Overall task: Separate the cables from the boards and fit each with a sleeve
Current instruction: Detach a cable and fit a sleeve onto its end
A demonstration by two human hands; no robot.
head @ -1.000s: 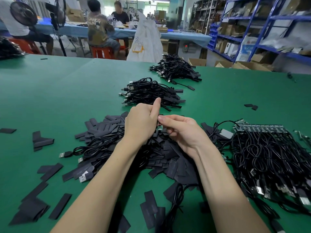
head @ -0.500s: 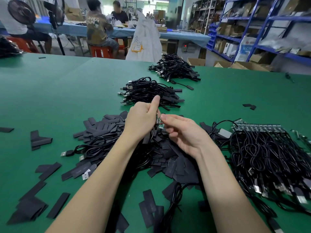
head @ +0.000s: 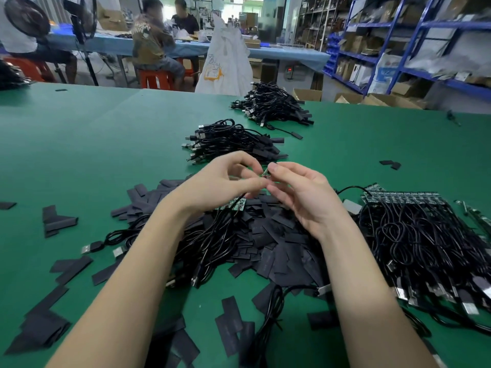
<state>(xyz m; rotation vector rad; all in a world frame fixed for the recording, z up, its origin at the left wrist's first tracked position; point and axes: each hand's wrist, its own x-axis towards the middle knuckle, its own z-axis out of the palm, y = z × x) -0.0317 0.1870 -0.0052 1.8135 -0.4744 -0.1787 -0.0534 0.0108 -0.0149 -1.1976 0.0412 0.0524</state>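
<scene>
Loose sleeves: flat black heat-shrink sleeve pieces (head: 59,221) scattered on the left of the green matted surface (head: 106,144); thicker heap of them (head: 268,243) under both hands.
Freed cables: black USB cables with metal plugs (head: 186,251) lying across the heap, below the left forearm.
Left hand (head: 220,181): raised over the heap, thumb and fingers curled; seems to pinch the end of a cable, a strip of small green circuit boards (head: 233,205) hanging just beneath it.
Single board: one tiny green circuit board (head: 265,173) between the two hands.
Right hand (head: 300,192): thumb and forefinger pinched on that single board, other fingers loosely spread.
Finished stock: two piles of sleeved black cables (head: 231,142) further back on the surface.
Pending stock: large bundle of black cables attached to a green board strip (head: 414,227), far right.
Step in hand: judged as separating one board and its cable from the strip.
Next move: likely pick a sleeve from the heap and slide it on; needs one hand freed and the board held steady.
</scene>
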